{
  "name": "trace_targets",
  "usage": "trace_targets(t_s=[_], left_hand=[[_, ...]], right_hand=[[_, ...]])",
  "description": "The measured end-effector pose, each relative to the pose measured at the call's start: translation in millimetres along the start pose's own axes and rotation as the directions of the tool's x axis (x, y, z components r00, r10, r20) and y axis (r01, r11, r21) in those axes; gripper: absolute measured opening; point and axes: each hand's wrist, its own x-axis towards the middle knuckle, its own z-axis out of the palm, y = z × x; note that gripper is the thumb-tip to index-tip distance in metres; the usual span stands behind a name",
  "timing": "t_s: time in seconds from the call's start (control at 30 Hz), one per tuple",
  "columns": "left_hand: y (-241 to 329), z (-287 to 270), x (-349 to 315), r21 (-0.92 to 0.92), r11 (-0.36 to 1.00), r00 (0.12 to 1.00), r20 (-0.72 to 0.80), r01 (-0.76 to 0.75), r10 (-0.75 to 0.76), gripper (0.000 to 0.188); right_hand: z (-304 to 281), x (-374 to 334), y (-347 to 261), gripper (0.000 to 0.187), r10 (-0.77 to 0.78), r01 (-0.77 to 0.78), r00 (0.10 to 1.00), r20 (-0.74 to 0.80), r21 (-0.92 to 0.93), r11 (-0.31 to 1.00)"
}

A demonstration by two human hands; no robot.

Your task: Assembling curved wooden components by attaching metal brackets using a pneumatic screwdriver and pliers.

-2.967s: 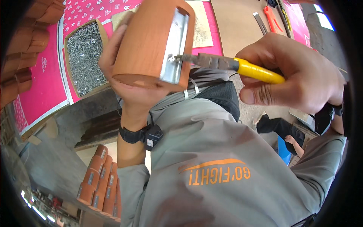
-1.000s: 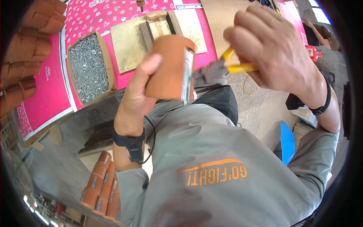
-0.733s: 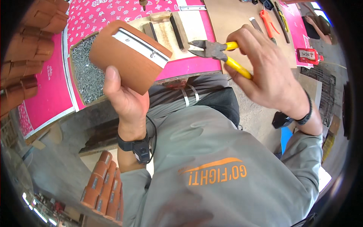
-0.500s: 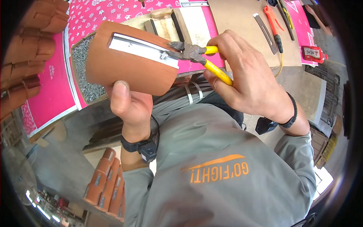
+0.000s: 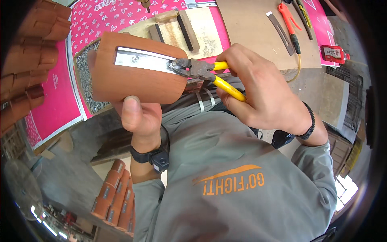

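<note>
Pink-covered table (image 5: 48, 109) across far side. Wood-grained orange cylinder (image 5: 137, 82) held over near edge, left of centre. Right hand (image 5: 266, 86): fingers curled round yellow-handled diagonal pliers (image 5: 201, 69), handles apart. Left hand (image 5: 141, 115): thumb pressed against cylinder's near side, other fingers mostly hidden. Silvery strip (image 5: 151, 59) faces up. Plier tips, just beyond protruding fastener (image 5: 173, 63) moments ago, now meet it near strip's right end; work apparently centres there, grip unclear.

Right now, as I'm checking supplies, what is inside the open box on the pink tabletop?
Silvery screws show at the left and near sides of the box. The rest of its inside is hidden behind the brown curved piece and the left hand holding it.
</note>
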Motion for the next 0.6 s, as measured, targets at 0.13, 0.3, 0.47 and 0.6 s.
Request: trace_targets(t_s=[0.13, 0.3, 0.47, 0.6], left_hand=[[-3.2, 3.3, 6.6, 0.029, 0.996, 0.995, 0.047, -0.087, 0.086, 0.079], [3.6, 11.7, 10.5, 0.062, 0.997, 0.997, 0.07, -0.038, 0.033, 0.104], [1.4, 10.0, 6.7, -0.042, 0.997, 0.998, -0.006, 0.061, -0.061, 0.077], [7.6, 7.3, 11.5, -0.04, 0.977, 0.975, 0.085, 0.21, -0.206, 0.072]], right_hand=[[3.8, 0.5, -0.2, 0.037, -0.001, 0.001, 0.999, -0.047, 0.012, 1.0], [9.4, 0.3, 3.7, 0.032, -0.004, 0.002, 0.998, -0.064, -0.03, 1.0], [10.1, 1.6, 7.5, 0.031, -0.073, 0.069, 0.992, -0.099, -0.048, 0.996], [6.7, 2.0, 14.0, 0.031, -0.135, 0.13, 0.99, -0.039, -0.099, 0.987]])
